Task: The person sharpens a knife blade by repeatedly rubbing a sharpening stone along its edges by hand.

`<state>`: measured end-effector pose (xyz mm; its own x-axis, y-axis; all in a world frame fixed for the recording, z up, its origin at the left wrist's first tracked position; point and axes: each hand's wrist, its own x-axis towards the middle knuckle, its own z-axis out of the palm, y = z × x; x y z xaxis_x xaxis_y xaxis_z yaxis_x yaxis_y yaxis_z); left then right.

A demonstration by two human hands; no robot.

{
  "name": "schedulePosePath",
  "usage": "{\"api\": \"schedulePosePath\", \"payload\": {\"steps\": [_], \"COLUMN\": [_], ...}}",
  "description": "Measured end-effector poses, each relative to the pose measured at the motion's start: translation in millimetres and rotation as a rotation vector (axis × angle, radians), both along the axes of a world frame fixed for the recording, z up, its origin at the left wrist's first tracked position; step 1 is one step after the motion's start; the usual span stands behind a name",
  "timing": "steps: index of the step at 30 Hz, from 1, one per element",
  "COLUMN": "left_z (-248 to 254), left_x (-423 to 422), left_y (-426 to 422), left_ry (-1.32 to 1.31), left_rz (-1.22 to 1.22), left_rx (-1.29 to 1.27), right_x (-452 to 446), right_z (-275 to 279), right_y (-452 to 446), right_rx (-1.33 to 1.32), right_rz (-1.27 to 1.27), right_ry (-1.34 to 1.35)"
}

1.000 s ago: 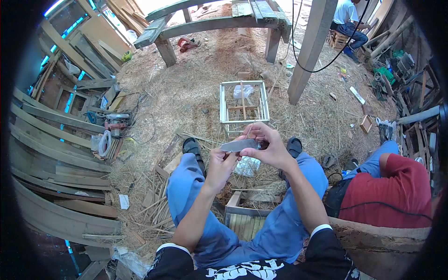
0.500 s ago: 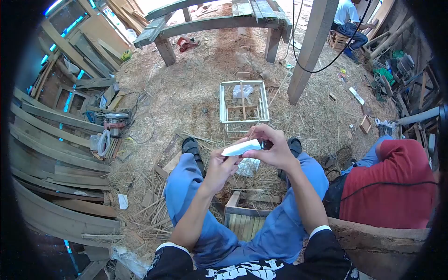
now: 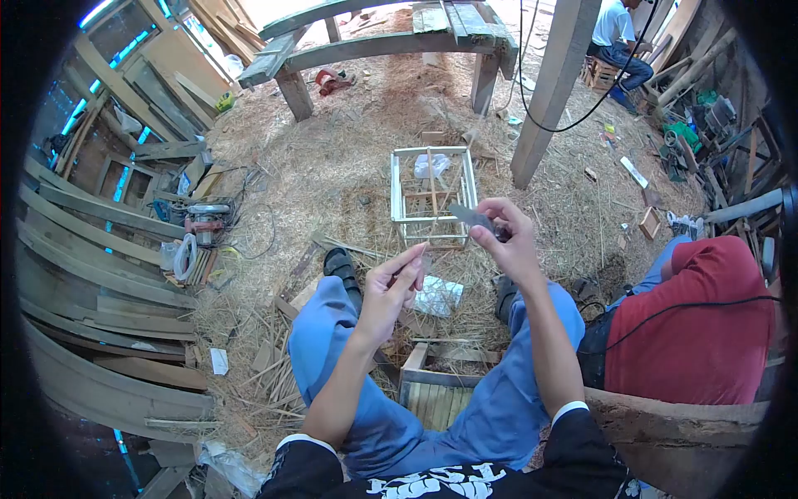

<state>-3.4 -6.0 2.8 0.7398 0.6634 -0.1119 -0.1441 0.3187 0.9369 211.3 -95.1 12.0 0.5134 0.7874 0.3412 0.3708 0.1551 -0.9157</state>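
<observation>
In my right hand (image 3: 514, 245) is a knife with a broad grey blade (image 3: 471, 217); the fingers wrap its dark handle, and the blade points left. My left hand (image 3: 389, 293) is lower and to the left, its thumb and fingers pinched on a small thin strip whose tip (image 3: 426, 246) barely shows. The two hands are apart, both above my knees. Beyond them a pale wooden frame (image 3: 396, 187) stands on the floor. Below the hands lies a crumpled whitish plastic packet (image 3: 438, 295).
A person in a red shirt (image 3: 686, 333) sits close on my right. A wooden post (image 3: 555, 91) and a workbench (image 3: 378, 51) stand ahead. A circular saw (image 3: 206, 218) and stacked boards (image 3: 108, 279) are at left. Another person (image 3: 615, 37) sits far right.
My hands have separated: the right moved up and right with the knife, the left slightly down. The blade, bright white between both hands before, now looks grey and clear of the left hand.
</observation>
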Motion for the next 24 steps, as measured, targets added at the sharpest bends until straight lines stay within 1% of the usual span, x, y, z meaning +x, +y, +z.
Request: {"api": "schedulePosePath", "payload": {"steps": [1, 4, 7, 10, 13, 16, 19, 24], "left_z": [2, 1, -8, -10, -10, -14, -9, -5], "left_x": [1, 7, 15, 17, 22, 22, 22, 23], "left_y": [-1, -6, -7, -8, -11, -10, -12, -12], "left_ry": [0.011, 0.122, 0.092, 0.155, 0.159, 0.186, 0.184, 0.206], "left_rz": [0.015, 0.086, 0.154, 0.146, 0.172, 0.158, 0.148, 0.149], "left_rx": [-0.028, 0.141, 0.295, 0.289, 0.411, 0.435, 0.405, 0.413], "right_x": [-3, -11, -18, -24, -25, -22, -22, -26], "right_z": [1, -2, -3, -6, -13, -14, -15, -11], "right_y": [1, 5, 11, 17, 21, 21, 19, 20], "right_rx": [-0.009, -0.072, -0.088, -0.037, 0.023, 0.002, -0.009, -0.017], "right_rz": [0.024, 0.09, 0.079, 0.116, 0.1, 0.118, 0.119, 0.175], "right_ry": [0.031, 0.102, 0.049, 0.115, 0.084, 0.038, -0.051, -0.078]}}
